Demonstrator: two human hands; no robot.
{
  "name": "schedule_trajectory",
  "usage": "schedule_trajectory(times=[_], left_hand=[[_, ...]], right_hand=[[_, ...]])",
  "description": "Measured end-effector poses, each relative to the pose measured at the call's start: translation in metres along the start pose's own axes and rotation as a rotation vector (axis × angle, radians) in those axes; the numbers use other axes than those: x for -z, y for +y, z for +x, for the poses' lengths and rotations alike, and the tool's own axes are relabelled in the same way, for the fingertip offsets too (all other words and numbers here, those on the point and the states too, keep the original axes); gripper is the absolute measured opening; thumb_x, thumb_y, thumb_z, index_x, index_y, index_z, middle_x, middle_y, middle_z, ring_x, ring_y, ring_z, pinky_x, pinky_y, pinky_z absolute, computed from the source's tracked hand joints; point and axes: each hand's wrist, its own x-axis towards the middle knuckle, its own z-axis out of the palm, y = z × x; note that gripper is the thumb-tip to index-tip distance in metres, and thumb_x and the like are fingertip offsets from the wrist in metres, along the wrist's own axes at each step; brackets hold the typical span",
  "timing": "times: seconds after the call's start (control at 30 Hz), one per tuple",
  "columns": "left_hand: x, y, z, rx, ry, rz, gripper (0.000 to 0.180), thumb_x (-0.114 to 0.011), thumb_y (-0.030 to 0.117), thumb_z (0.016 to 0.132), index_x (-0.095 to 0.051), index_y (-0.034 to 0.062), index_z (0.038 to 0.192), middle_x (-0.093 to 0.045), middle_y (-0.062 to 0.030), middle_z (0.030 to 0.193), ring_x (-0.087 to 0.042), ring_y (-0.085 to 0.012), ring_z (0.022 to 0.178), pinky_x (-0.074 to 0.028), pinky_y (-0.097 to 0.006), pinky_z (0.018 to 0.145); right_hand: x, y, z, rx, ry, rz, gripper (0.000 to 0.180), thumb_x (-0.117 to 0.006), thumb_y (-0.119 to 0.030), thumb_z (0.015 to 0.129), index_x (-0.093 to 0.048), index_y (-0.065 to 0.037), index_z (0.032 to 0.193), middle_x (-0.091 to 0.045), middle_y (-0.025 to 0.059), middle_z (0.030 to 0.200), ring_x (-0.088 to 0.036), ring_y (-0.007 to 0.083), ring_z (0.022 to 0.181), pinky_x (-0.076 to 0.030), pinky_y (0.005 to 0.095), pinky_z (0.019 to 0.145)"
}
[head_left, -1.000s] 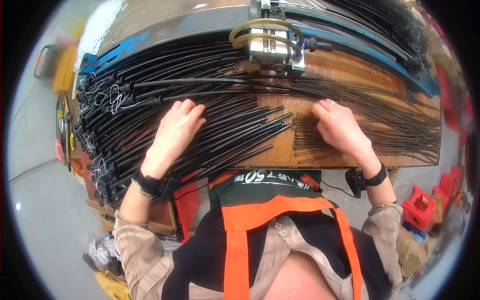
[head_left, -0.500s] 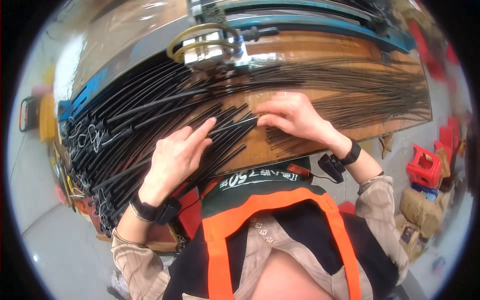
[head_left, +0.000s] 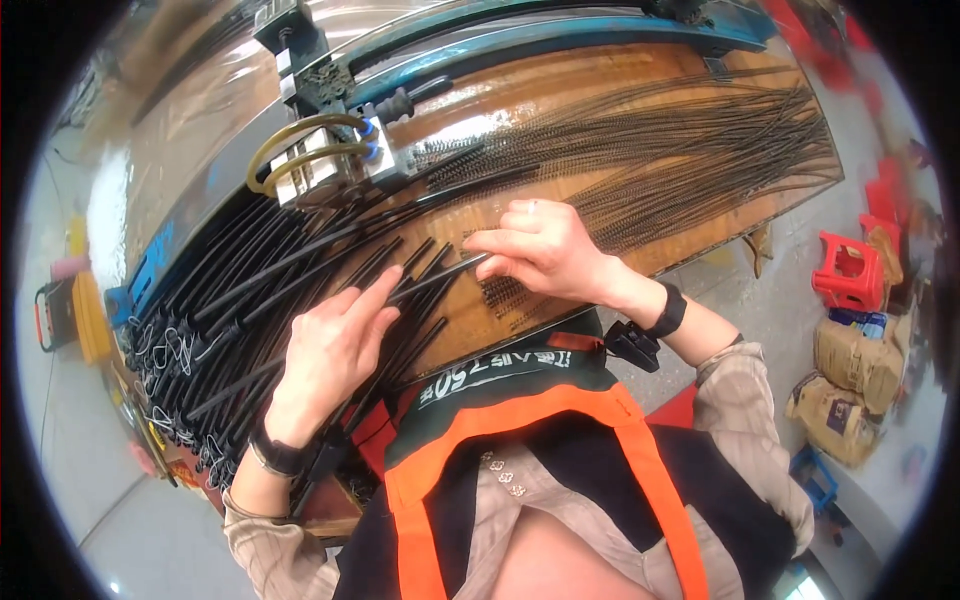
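My left hand (head_left: 335,345) is closed around a thin black rod (head_left: 432,277), its index finger and thumb stretched along it. The rod slants up to the right, and my right hand (head_left: 545,250) pinches its far end between thumb and fingers. Whether a thin strand is also in that pinch is too small to tell. Under and around my left hand lie many black rods (head_left: 270,262), with pale cord loops (head_left: 172,350) at their outer ends. Beyond my right hand spread long, thin dark strands (head_left: 690,150) that look like coil springs.
A metal machine head (head_left: 320,170) with yellowish hoses stands over the wooden table (head_left: 590,85), in front of a blue rail (head_left: 540,45). A red stool (head_left: 850,270) and cardboard boxes (head_left: 855,350) are on the floor at right. My apron (head_left: 500,365) meets the table's near edge.
The whole view has swung, so the machine head and table sit further left. Both hands keep nearly the same hold on the rod, slightly closer together.
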Motion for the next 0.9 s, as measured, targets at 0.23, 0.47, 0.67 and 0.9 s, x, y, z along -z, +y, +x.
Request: schedule_trajectory(times=[0.23,0.47,0.67,0.9], left_hand=[[-0.008,0.004,0.022,-0.078,0.010,-0.081,0.038,-0.065,0.017,0.090,-0.060,0.0134,0.127,-0.060,-0.0108,0.076,-0.062,-0.0312,0.063,-0.050,-0.041,0.056],[-0.023,-0.003,0.067,-0.141,0.123,0.050,0.031,-0.064,0.019,0.091,-0.061,0.0128,0.121,-0.061,-0.0082,0.076,-0.063,-0.0286,0.064,-0.052,-0.040,0.057],[-0.051,0.012,0.101,-0.188,0.207,0.194,0.031,-0.066,0.022,0.090,-0.062,0.0141,0.120,-0.058,-0.0055,0.075,-0.063,-0.0252,0.065,-0.052,-0.038,0.057],[-0.058,-0.002,0.090,-0.173,0.327,0.296,0.030,-0.067,0.019,0.088,-0.063,0.0130,0.117,-0.059,-0.0032,0.079,-0.063,-0.0215,0.073,-0.050,-0.036,0.066]], right_hand=[[-0.005,0.005,0.007,0.225,0.050,-0.229,0.048,-0.077,-0.027,0.077,-0.065,-0.008,0.119,-0.057,0.0032,0.071,-0.054,0.0199,0.061,-0.046,0.0309,0.054],[0.048,0.044,-0.008,-0.065,-0.092,-0.429,0.061,-0.076,-0.034,0.079,-0.057,-0.010,0.132,-0.063,0.0037,0.077,-0.056,0.0174,0.067,-0.049,0.0321,0.058],[0.080,0.050,0.005,0.038,-0.144,-0.379,0.044,-0.078,-0.030,0.078,-0.066,-0.011,0.116,-0.064,0.0039,0.080,-0.057,0.0184,0.078,-0.050,0.0348,0.069],[0.117,0.054,-0.013,-0.035,-0.463,-0.518,0.013,-0.075,-0.015,0.073,-0.065,-0.009,0.078,-0.058,0.0035,0.082,-0.055,0.0257,0.085,-0.046,0.0352,0.076]])
